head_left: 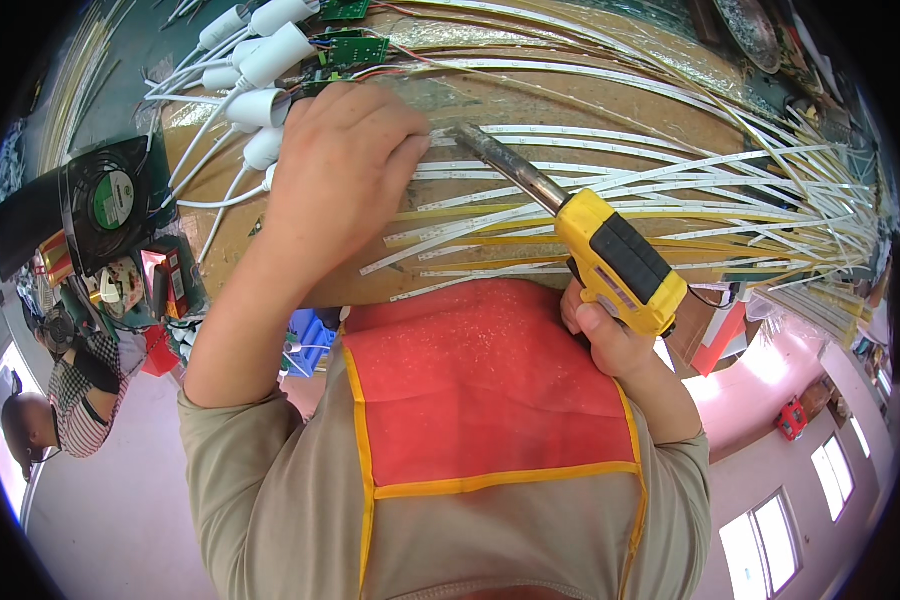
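My right hand (610, 335) is wrapped round the grip of a yellow and black soldering gun (625, 265). Its metal barrel slants up and left, and the tip reaches over the ends of white LED strips (570, 150). My left hand (345, 165) is closed, its fingers curled together beside that tip and a strip end. Whatever those fingers pinch is hidden. Just beyond them lie green circuit boards (355, 50) with thin coloured wires. White cylindrical housings (275, 55) with white cables cluster to the left of the hand.
A black fan (110, 200) stands at the left of the workbench (340, 290), with a red box (163, 280) near it. Many strips fan out to the right, crossing each other. A blue crate (312, 340) sits below the bench edge. Another person (80, 400) is at far left.
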{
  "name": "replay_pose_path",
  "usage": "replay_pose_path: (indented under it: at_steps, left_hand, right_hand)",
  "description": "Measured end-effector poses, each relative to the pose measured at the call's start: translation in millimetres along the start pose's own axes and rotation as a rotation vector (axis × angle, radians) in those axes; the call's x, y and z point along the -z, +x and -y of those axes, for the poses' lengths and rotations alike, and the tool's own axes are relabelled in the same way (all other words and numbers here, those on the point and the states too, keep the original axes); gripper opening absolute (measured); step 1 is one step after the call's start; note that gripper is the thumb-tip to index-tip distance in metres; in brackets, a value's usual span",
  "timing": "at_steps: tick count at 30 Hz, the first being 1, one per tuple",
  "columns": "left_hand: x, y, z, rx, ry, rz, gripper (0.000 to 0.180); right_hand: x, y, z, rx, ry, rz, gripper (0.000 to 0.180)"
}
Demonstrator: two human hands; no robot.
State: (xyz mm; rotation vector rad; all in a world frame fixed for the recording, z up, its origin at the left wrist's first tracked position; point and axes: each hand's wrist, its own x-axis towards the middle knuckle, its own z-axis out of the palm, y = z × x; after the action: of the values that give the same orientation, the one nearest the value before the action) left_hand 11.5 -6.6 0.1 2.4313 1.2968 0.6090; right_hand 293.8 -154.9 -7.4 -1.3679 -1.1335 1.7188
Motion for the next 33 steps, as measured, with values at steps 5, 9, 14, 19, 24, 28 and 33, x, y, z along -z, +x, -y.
replay_pose_path:
  at_steps: [5, 9, 14, 19, 24, 28, 33]
  left_hand:
    - [1.7, 1.6, -5.0, 0.034, 0.02, 0.01, 0.005]
    - [3.1, 2.1, -6.0, 0.037, 0.037, 0.025, 0.006]
    - [-3.9, 1.5, -3.1, 0.002, 0.032, -0.048, 0.003]
    - [-5.4, 1.7, -2.5, -0.009, 0.032, -0.067, 0.003]
    - [-4.7, 2.2, -4.7, 0.0, 0.044, -0.056, 0.003]
    - [-5.2, 2.6, -4.0, -0.007, 0.043, -0.064, 0.003]
    - [-6.1, 2.6, -4.1, -0.007, 0.039, -0.071, 0.003]
  right_hand:
    - [-1.7, 1.1, 2.1, 0.014, -0.003, -0.013, 0.044]
    - [-1.6, 1.1, 1.7, 0.01, 0.003, -0.007, 0.045]
    - [-2.6, 1.2, 1.2, 0.016, 0.018, -0.006, 0.047]
    - [-3.3, 1.4, 2.4, -0.01, 0.032, -0.005, 0.048]
    - [-5.8, 3.5, 6.6, -0.001, 0.038, -0.015, 0.046]
    - [-5.2, 4.4, 5.2, 0.009, -0.002, -0.008, 0.044]
    - [-5.6, 4.1, 4.3, 0.001, 0.03, -0.009, 0.047]
